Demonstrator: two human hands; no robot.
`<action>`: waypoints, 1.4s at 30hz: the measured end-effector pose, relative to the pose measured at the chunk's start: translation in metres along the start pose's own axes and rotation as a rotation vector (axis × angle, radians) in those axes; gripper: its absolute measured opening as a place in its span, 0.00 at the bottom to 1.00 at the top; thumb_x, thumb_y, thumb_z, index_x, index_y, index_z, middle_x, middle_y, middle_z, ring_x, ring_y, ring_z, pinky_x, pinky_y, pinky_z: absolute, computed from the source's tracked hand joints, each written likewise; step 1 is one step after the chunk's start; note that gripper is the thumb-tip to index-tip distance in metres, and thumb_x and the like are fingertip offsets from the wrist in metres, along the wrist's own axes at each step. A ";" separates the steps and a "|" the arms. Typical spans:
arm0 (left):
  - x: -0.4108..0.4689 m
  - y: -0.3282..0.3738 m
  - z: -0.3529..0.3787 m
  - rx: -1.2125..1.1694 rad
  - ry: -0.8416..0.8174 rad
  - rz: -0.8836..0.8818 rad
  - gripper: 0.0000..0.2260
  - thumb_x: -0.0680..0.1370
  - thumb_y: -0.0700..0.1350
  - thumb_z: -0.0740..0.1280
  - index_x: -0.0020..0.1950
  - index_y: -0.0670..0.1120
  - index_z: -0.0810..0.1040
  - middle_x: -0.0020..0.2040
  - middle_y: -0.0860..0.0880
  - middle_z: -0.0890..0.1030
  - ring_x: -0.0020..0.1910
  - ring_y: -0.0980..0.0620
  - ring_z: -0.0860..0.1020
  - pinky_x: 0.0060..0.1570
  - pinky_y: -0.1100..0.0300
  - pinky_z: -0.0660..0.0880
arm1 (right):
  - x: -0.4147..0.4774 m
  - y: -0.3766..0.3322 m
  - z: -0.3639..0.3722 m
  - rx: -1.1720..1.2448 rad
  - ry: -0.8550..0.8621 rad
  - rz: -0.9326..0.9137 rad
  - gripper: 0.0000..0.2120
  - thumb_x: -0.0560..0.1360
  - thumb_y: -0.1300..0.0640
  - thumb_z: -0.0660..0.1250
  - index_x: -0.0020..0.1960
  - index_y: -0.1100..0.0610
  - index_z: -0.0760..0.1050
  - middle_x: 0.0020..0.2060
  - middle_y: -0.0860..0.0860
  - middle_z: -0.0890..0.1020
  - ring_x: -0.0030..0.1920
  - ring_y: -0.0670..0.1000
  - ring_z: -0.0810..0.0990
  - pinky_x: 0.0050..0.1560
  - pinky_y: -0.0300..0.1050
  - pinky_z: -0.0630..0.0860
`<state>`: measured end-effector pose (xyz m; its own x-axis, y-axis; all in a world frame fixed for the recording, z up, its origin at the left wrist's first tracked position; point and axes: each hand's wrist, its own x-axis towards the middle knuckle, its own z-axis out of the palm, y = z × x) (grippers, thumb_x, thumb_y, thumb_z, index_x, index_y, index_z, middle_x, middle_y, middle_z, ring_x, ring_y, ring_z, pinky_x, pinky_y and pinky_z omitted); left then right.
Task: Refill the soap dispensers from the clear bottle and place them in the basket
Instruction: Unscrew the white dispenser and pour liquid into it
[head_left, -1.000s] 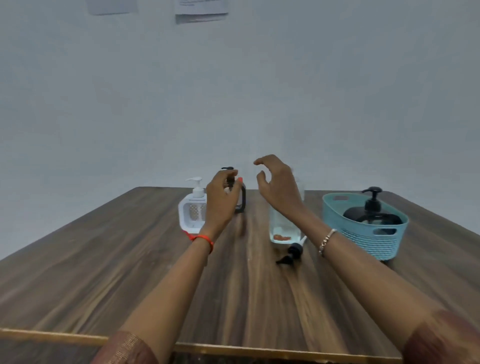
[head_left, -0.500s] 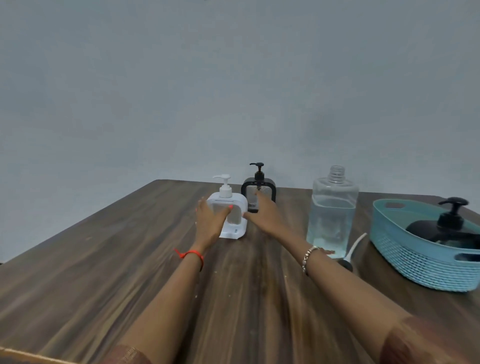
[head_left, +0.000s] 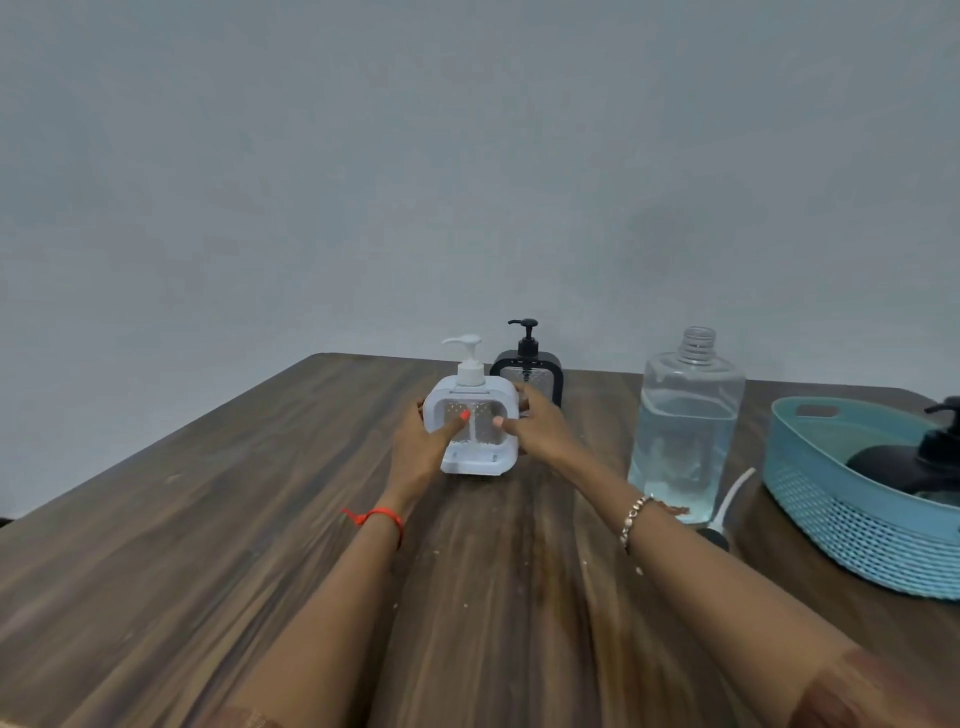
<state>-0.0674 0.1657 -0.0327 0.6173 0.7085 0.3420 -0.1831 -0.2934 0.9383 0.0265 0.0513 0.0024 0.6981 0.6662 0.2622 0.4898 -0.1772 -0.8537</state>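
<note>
Hands clasp the white square plastic soap dispenser (head_left: 471, 431) from both sides on the dark wood-grain counter (head_left: 208, 519): left hand (head_left: 423, 449) and right hand (head_left: 537, 434) each in a closed grip on it, thumbs across its front. Behind stands a black pump dispenser (head_left: 529, 366). Right of it stand the uncapped clear bottle (head_left: 685, 431) and teal basket (head_left: 857, 519).

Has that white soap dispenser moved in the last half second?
Yes. The white dispenser has come toward the person, away from the black dispenser standing behind it, held between the left hand and right hand.
</note>
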 end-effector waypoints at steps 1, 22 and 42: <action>0.000 0.005 0.002 -0.015 -0.021 0.009 0.14 0.73 0.47 0.72 0.54 0.49 0.72 0.54 0.47 0.78 0.52 0.49 0.78 0.55 0.53 0.76 | -0.003 -0.003 -0.006 0.012 -0.001 -0.001 0.21 0.76 0.63 0.64 0.67 0.57 0.66 0.51 0.48 0.75 0.51 0.48 0.74 0.51 0.44 0.74; -0.075 0.074 0.047 -0.161 -0.256 0.006 0.19 0.66 0.40 0.77 0.53 0.47 0.73 0.50 0.46 0.80 0.50 0.46 0.80 0.50 0.53 0.78 | -0.110 -0.073 -0.093 -0.157 0.139 -0.167 0.18 0.67 0.51 0.75 0.49 0.63 0.80 0.41 0.54 0.80 0.41 0.50 0.76 0.40 0.42 0.71; -0.073 0.078 0.036 -0.121 -0.344 0.036 0.24 0.61 0.43 0.80 0.55 0.42 0.80 0.50 0.42 0.83 0.48 0.45 0.81 0.50 0.52 0.79 | -0.103 -0.059 -0.110 0.231 -0.081 -0.135 0.15 0.71 0.65 0.70 0.57 0.63 0.77 0.47 0.52 0.83 0.48 0.49 0.81 0.55 0.42 0.77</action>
<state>-0.0994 0.0679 0.0137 0.8262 0.4356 0.3572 -0.2863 -0.2213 0.9322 -0.0167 -0.0866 0.0752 0.5859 0.7300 0.3520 0.4373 0.0809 -0.8956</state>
